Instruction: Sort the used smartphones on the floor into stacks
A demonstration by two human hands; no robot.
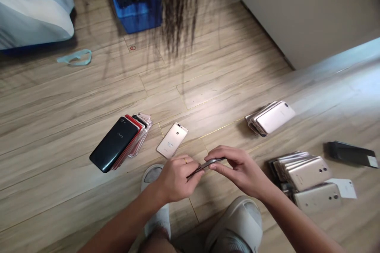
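Observation:
Both of my hands grip one smartphone (207, 163), seen nearly edge-on above the floor. My left hand (181, 177), with a ring on one finger, is closed around its left end. The thumb and fingers of my right hand (234, 165) pinch its right end. Just beyond my left hand, a single rose-gold phone (172, 140) lies back up on the floor. Further left leans a fanned stack of phones, a black Vivo phone (115, 144) on top. To the right is another stack topped by a pink-gold phone (275, 118).
Gold phones (310, 172) are piled at the lower right, beside a white card-like piece (344, 188) and dark phones (352, 153). A blue bin (139, 17) stands at the back, with a pale blue strap (78, 57) to its left. A grey panel (311, 12) rises at upper right.

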